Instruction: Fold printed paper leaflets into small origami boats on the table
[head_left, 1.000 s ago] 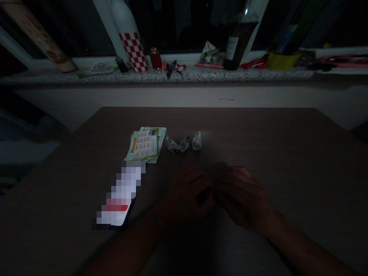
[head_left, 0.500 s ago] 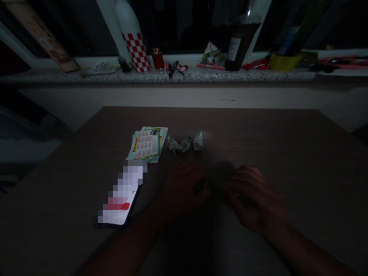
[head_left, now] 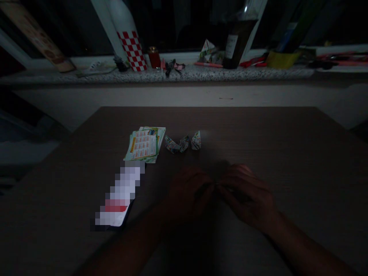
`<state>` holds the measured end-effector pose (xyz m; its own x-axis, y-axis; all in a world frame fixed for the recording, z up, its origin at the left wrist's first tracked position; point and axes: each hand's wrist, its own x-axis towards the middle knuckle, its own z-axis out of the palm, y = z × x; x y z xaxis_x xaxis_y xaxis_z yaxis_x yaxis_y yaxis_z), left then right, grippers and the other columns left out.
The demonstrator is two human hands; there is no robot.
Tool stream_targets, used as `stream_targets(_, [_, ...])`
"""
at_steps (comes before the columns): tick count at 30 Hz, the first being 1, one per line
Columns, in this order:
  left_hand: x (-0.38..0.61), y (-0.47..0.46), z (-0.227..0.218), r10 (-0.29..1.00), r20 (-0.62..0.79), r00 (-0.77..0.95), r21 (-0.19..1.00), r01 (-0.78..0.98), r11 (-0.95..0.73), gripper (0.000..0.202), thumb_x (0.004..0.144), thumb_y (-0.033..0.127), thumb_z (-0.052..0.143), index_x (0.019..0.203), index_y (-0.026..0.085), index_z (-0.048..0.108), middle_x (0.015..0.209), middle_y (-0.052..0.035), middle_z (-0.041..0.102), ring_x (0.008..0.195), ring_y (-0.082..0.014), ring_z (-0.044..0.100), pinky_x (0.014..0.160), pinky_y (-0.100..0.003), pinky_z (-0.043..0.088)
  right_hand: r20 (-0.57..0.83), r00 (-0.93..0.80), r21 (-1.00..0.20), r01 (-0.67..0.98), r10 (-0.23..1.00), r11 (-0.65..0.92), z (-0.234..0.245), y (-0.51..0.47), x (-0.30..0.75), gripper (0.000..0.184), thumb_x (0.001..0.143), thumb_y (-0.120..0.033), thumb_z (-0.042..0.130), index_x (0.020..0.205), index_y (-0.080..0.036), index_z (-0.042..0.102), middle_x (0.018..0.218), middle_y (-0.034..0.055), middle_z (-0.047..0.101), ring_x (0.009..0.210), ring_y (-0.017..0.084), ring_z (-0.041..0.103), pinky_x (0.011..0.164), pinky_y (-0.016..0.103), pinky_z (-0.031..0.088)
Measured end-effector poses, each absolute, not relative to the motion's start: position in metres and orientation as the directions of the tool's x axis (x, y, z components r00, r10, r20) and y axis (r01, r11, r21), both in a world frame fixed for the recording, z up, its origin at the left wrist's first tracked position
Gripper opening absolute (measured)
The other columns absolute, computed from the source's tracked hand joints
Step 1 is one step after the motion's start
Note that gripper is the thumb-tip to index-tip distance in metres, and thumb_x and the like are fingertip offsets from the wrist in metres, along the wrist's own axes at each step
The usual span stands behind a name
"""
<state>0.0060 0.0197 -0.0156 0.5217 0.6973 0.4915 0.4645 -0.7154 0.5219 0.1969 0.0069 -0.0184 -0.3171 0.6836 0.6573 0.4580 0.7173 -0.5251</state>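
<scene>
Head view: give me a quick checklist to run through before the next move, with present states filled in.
1. Left hand and right hand both in view, fingertips close together: ok.
2. Light on the hands: not ok; both are in deep shadow.
3. Anything pinched between the fingertips: cannot tell; too dark and small.
4. Folded paper pieces beyond the hands, untouched: ok.
5. Stack of printed papers apart from both hands: ok.
6. Phone lying clear of the left hand: ok.
</scene>
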Motion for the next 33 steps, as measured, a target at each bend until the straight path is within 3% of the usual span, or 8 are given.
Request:
stream_targets(5, [0.005,0.020,-0.018,0.688,0.545,0.479,0.528,0.441,-0.726,0.006,0.085,0.017,0.056,0.086,0.015,0.061,0.079,-0.0051,0.064,0.074,-0.0160,0.058,0.070,-0.029,0.047,0.664,-0.257,-0.554,0.462,0.702,0.693,-0.020,0.006,0.196,0.019,0.075,-0.005,0.065,0.089,-0.018,0.062,0.077,0.0048,0.067,0.072,0.019,0.062,0.070,0.038,0.048])
stream_targets(18, [0.006,0.018,-0.024,0.574,0.668,0.473,0.406,0.415,-0.814,0.012,0.085,0.012,0.053,0.094,0.014,0.061,0.081,-0.0052,0.064,0.073,-0.0141,0.056,0.066,-0.026,0.047,0.558,-0.205,-0.605,0.562,0.804,0.564,-0.018,0.007,0.198,0.011,0.073,-0.008,0.061,0.073,-0.019,0.058,0.067,0.0019,0.063,0.066,0.017,0.057,0.066,0.033,0.045])
stream_targets(27, [-0.002,0.022,-0.015,0.665,0.605,0.438,0.460,0.490,-0.741,0.012,0.085,0.010,0.052,0.091,0.015,0.061,0.081,-0.0055,0.063,0.075,-0.0147,0.058,0.064,-0.025,0.048,0.405,-0.122,-0.675,0.628,0.906,0.386,-0.028,0.017,0.212,0.009,0.070,-0.011,0.060,0.065,-0.019,0.060,0.065,0.0019,0.064,0.063,0.018,0.060,0.065,0.034,0.046])
stream_targets(33, [0.000,0.025,-0.016,0.808,0.464,0.364,0.612,0.528,-0.589,0.010,0.087,0.018,0.053,0.086,0.016,0.062,0.077,-0.0031,0.065,0.071,-0.0139,0.060,0.064,-0.026,0.047,0.451,-0.148,-0.680,0.581,0.880,0.446,-0.026,0.015,0.210,0.007,0.078,-0.015,0.057,0.080,-0.018,0.063,0.072,0.0031,0.065,0.068,0.018,0.061,0.066,0.032,0.047])
